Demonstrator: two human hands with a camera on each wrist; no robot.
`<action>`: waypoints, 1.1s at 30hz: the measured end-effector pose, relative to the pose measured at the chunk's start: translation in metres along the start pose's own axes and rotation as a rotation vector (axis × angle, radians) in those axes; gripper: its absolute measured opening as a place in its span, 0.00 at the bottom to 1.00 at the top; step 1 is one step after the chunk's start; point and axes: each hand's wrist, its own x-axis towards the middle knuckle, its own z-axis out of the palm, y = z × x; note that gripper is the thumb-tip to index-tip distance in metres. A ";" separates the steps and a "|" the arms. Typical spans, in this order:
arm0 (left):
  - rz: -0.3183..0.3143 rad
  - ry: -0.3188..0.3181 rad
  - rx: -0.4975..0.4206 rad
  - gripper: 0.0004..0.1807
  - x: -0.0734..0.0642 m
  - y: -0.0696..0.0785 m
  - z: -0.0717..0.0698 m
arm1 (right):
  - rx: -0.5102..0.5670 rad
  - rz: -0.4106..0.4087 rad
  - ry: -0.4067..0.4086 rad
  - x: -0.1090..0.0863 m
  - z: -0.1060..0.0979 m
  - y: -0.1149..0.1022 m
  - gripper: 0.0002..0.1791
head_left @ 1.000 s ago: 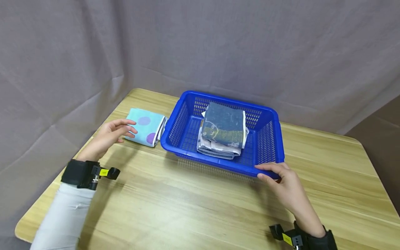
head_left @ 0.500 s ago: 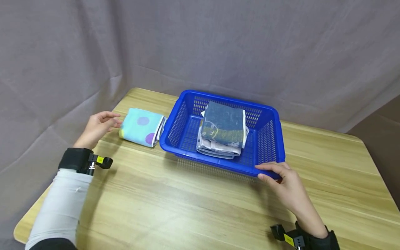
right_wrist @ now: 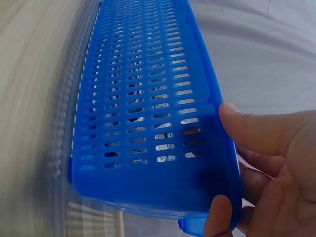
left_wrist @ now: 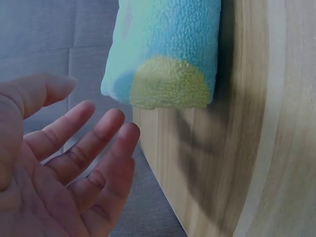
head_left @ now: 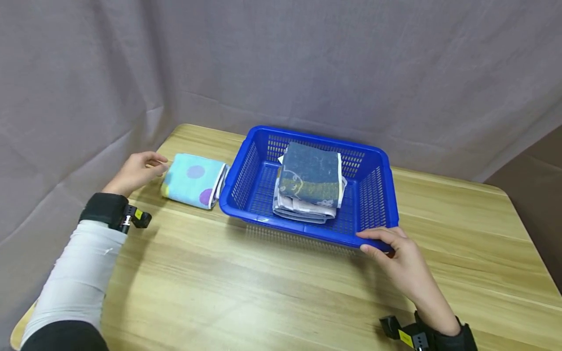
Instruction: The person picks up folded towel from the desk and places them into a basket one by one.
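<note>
A folded light-blue towel [head_left: 193, 180] with purple and yellow dots lies on the table, its right edge against the blue plastic basket [head_left: 263, 220]. My left hand [head_left: 137, 171] is just left of the towel, fingers loosely bent and holding nothing. In the left wrist view, the fingertips [left_wrist: 129, 132] are close to the towel's yellow-dotted end [left_wrist: 170, 84]. My right hand [head_left: 401, 258] grips the basket's near right corner; in the right wrist view the thumb [right_wrist: 247, 129] lies at the rim [right_wrist: 217, 113]. Inside the basket sits a stack of folded towels, a grey-blue one [head_left: 311, 170] on top.
The wooden table [head_left: 246, 302] has rounded corners and stands against grey cloth [head_left: 281, 58] at the back and left. A darker brown cloth [head_left: 533, 165] hangs at the right. Each wrist wears a black strap with a small camera [head_left: 141, 218].
My left hand has moved left from over the light-blue towel to beside its left end. The right hand keeps its grip on the basket corner. The view has shifted slightly.
</note>
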 end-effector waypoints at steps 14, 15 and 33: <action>0.045 -0.094 0.097 0.29 0.017 0.011 0.009 | -0.009 -0.009 0.018 0.000 0.001 0.000 0.12; 0.051 -0.098 0.107 0.32 0.019 0.011 0.010 | -0.008 -0.008 0.019 0.000 0.001 0.001 0.12; 0.102 -0.166 0.259 0.22 0.045 0.007 0.023 | -0.006 -0.001 0.022 -0.002 0.001 0.000 0.12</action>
